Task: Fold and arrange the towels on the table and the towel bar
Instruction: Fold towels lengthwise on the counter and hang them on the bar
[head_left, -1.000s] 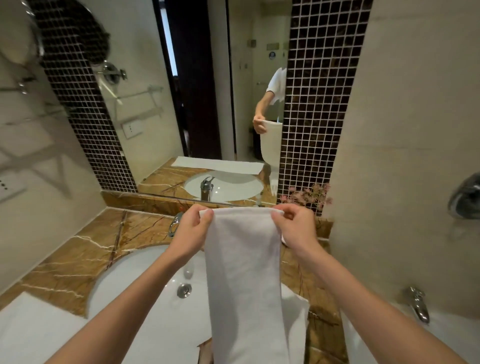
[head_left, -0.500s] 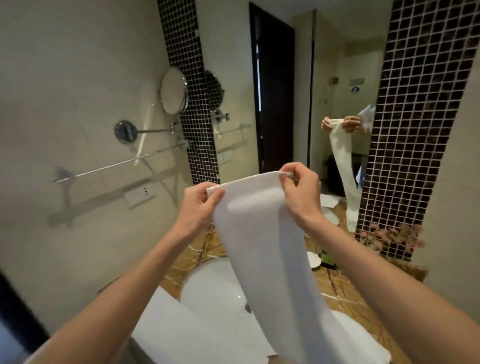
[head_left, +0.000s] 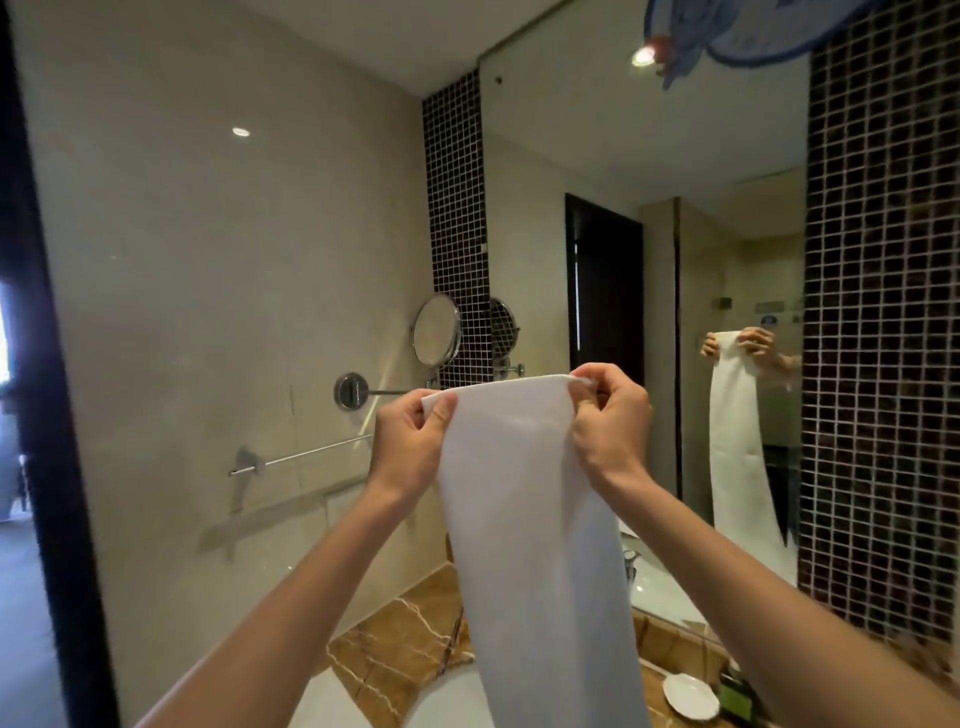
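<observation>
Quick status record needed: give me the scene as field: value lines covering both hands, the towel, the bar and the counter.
left hand: pinching the towel's top left corner
right hand: pinching the towel's top right corner
towel: white, folded into a long narrow strip, hanging straight down from both hands, held up in front of the wall
towel bar: chrome, on the beige wall left of the hands, nothing on it
round mirror: on an arm above the bar
counter: brown marble, below the towel
small white dish: on the counter, lower right

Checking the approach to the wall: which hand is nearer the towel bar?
Left. The left hand pinches the towel corner just right of the towel bar; the right hand grips the far corner, farther right.
</observation>
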